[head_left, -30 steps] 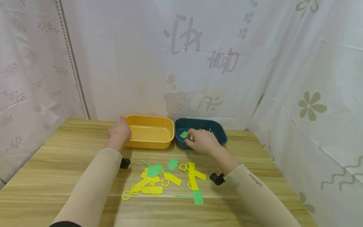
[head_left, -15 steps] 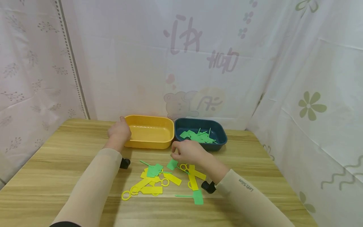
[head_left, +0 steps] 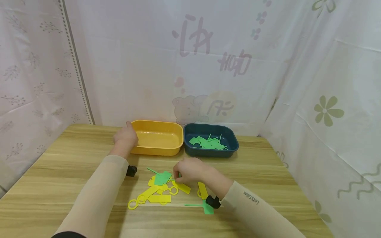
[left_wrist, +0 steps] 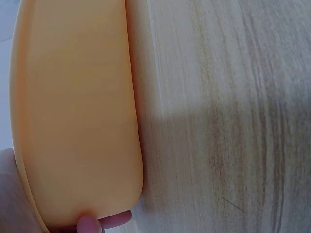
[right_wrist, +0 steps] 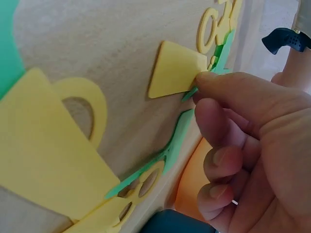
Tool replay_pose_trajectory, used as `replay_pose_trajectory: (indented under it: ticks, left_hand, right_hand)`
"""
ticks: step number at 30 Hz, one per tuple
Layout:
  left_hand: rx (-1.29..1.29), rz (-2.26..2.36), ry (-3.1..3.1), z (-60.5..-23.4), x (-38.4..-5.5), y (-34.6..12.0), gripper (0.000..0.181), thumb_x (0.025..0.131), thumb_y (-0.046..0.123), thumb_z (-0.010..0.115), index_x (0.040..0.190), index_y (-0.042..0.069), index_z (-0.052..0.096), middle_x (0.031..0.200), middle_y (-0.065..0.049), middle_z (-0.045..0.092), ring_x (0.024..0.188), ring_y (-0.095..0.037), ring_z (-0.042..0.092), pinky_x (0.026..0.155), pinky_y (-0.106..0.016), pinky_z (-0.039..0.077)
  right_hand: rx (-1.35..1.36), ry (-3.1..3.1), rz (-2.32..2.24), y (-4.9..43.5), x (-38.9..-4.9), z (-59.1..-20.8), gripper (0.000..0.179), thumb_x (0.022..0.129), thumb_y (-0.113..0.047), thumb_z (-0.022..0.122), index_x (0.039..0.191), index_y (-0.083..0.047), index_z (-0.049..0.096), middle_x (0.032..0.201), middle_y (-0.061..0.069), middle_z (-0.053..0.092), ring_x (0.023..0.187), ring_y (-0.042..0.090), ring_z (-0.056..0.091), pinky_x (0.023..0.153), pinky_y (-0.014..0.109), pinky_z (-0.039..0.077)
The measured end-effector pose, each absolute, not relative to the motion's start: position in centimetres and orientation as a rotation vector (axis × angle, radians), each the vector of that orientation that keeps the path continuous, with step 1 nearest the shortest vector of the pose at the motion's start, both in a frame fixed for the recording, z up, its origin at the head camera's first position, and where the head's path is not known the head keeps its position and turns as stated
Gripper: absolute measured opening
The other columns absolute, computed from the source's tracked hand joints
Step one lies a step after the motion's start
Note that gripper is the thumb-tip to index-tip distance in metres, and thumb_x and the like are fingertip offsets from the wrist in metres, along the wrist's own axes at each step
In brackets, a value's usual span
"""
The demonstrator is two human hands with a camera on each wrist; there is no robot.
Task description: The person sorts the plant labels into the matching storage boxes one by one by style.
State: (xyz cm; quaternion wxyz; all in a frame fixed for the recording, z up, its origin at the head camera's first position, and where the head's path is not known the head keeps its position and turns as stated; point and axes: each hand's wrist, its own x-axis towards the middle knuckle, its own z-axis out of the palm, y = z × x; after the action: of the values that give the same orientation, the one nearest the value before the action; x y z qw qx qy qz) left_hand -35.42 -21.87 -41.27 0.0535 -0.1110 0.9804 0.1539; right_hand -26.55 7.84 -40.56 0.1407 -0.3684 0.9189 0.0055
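My left hand (head_left: pixel 125 137) grips the left end of a yellow-orange plastic bin (head_left: pixel 157 151), its fingertips (left_wrist: pixel 89 224) curling round the end wall in the left wrist view. Close over the table, my right hand (head_left: pixel 190 172) has thumb and forefinger together on the thin tail of a green plastic tag (head_left: pixel 162 178). That tag lies on a loose pile of yellow ring tags (head_left: pixel 159 199). In the right wrist view, a yellow tag (right_wrist: pixel 177 70) lies beside the fingertips, and another green tag (right_wrist: pixel 179 133) lies below them, partly hidden in the head view.
A dark blue bin (head_left: pixel 233 145) holding several green tags stands against the yellow-orange one. Right of the pile, a yellow tag (head_left: pixel 202 190) and a green tag (head_left: pixel 208 208) lie on the wooden table (head_left: pixel 253 172). Printed curtains (head_left: pixel 134 66) hang behind and at both sides.
From over the dark blue bin, my right hand has come down and left to the tag pile, uncovering the green tags in that bin. The left hand stays on the yellow-orange bin.
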Motion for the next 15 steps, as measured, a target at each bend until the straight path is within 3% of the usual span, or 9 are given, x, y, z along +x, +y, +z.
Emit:
replay_pose_trajectory:
  ticks: [6,11,15]
  left_hand:
    - [-0.328,0.474,2.995,-41.31,-35.56,-21.97,0.091,0.104,0.014,0.059,0.173,-0.006,0.002,0.096,-0.024,0.068,0.068,-0.025,0.054,0.062,-0.037,0.05]
    - [-0.326,0.472,2.967,-41.17,-35.39,-21.9,0.094,0.103,0.012,0.06,0.172,-0.006,-0.001,0.086,-0.02,0.066,0.065,-0.022,0.051,0.06,-0.036,0.047]
    - [-0.328,0.477,2.982,-41.22,-35.34,-21.83,0.092,0.103,0.013,0.059,0.172,-0.006,0.002,0.097,-0.025,0.069,0.068,-0.025,0.053,0.061,-0.037,0.049]
  right_hand:
    - [-1.1,2.667,0.043,7.88,-26.62,-40.64,0.013,0.1,-0.032,0.08,0.089,-0.03,0.073,0.084,-0.015,0.064,0.078,0.009,0.058,0.078,0.028,0.051]
    - [-1.113,2.664,0.026,8.09,-26.4,-40.7,0.012,0.096,-0.029,0.08,0.088,-0.028,0.071,0.082,-0.015,0.064,0.076,0.009,0.057,0.074,0.027,0.049]
    - [-1.11,2.674,-0.019,8.49,-26.46,-40.41,0.01,0.096,-0.028,0.078,0.089,-0.029,0.071,0.078,-0.014,0.063,0.071,0.009,0.055,0.067,0.027,0.046]
